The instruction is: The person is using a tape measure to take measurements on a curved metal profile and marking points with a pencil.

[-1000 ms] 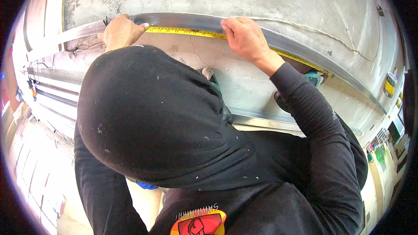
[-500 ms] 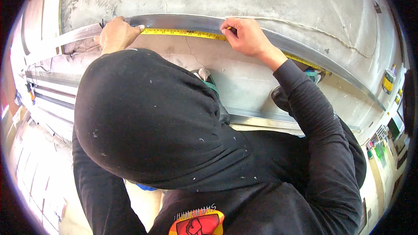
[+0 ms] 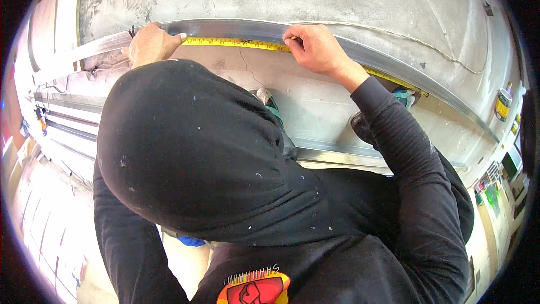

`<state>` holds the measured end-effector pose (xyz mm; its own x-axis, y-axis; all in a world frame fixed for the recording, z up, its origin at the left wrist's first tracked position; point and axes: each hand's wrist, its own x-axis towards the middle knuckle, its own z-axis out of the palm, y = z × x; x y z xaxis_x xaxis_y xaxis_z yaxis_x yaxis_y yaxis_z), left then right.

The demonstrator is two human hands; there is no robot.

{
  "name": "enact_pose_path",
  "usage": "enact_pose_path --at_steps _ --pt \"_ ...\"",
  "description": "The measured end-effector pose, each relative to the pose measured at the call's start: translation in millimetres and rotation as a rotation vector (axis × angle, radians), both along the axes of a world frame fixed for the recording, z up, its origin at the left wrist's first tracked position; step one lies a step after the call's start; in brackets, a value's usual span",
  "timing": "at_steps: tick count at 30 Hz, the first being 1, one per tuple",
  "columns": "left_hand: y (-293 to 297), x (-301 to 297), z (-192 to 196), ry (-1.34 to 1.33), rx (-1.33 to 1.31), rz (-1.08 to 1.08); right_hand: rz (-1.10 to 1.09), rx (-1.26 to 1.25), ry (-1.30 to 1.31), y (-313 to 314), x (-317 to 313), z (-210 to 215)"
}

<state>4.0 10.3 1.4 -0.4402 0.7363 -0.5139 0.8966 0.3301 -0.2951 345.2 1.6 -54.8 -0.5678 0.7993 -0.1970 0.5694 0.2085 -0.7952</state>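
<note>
A yellow tape measure (image 3: 236,42) lies stretched along a long grey metal rail (image 3: 225,27) on the concrete floor. My left hand (image 3: 151,45) presses the tape's end against the rail, thumb on the tape. My right hand (image 3: 318,49) has its fingers curled and pinches the tape at the rail further right. Whether it also holds a small marker at its fingertips I cannot tell. The tape runs on past my right wrist (image 3: 388,77) toward a teal object (image 3: 404,97). My black hood (image 3: 191,152) hides the middle of the view.
A second metal rail (image 3: 337,156) lies parallel, nearer to me. More grey profiles (image 3: 62,126) are stacked at the left. A thin cord (image 3: 427,50) curves over the cracked concrete. Small containers (image 3: 502,104) stand at the right edge.
Both hands stay on the tape and rail, with only a slight shift of the view.
</note>
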Motion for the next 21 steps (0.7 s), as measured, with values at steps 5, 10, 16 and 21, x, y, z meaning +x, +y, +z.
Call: enact_pose_path --at_steps 5,10,16,21 --pt "2 2 3 -0.003 -0.007 0.006 -0.005 0.047 0.014 -3 -1 -2" --pt "3 3 5 -0.001 -0.02 0.009 -0.1 0.376 -0.026 1 -3 -2" --pt "3 0 2 -0.015 -0.024 0.015 -0.145 0.062 0.048 9 13 1" --pt "2 0 4 -0.013 -0.032 0.009 -0.035 -0.024 0.046 -1 12 -2"
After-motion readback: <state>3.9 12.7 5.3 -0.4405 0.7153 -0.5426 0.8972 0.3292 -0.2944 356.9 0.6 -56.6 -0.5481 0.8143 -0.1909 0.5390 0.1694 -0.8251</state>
